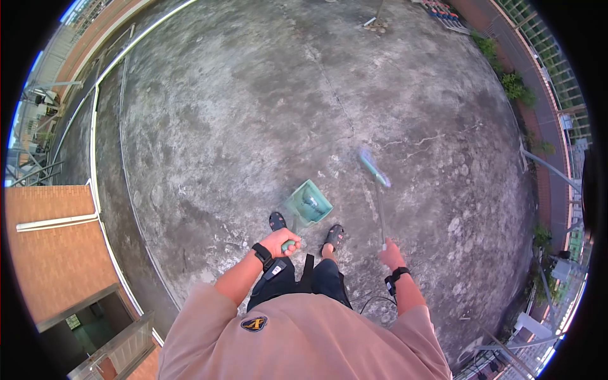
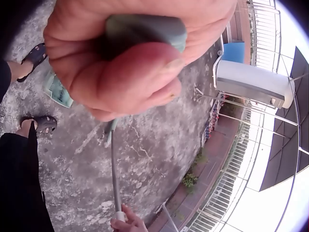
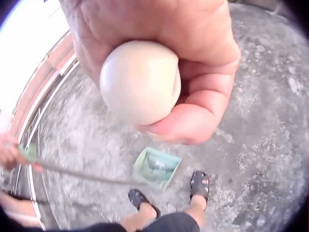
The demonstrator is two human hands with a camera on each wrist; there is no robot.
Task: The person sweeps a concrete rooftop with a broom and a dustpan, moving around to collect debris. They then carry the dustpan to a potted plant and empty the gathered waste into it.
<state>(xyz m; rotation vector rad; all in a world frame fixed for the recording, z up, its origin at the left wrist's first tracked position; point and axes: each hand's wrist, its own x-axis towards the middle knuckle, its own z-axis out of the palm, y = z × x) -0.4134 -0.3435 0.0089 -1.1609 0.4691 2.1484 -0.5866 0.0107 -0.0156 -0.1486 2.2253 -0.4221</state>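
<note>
Across a wide stretch of weathered concrete floor [image 1: 247, 114], with an orange-brown wall [image 1: 57, 253] off to the left, we look down past a person's light brown shirt [image 1: 297, 335] at two long-handled tools. The longer is the broom [image 1: 380, 206]: its pole runs almost straight ahead from the right hand [image 1: 392, 254], and its pale blue head [image 1: 375, 168] slants across that line, the far end leaning left. Next comes the green dustpan [image 1: 322, 197], low in front of the person, just ahead of and between the dark shoes [image 1: 335, 235], with its handle [image 1: 289, 246] running back to the left hand [image 1: 278, 242]. The relation that matters most, we judge, is how these two lie: the broom's head is out ahead and to the right of the dustpan, concrete showing between them, with the left hand nearer the dustpan and the right hand on the broom's side. Blur keeps us from telling whether the head touches the floor. We see the left fingers curled firmly round the dustpan's handle, and the right fingers wrapped about the pole at its rounded, cream end cap [image 3: 137, 82], smallest of all.
</note>
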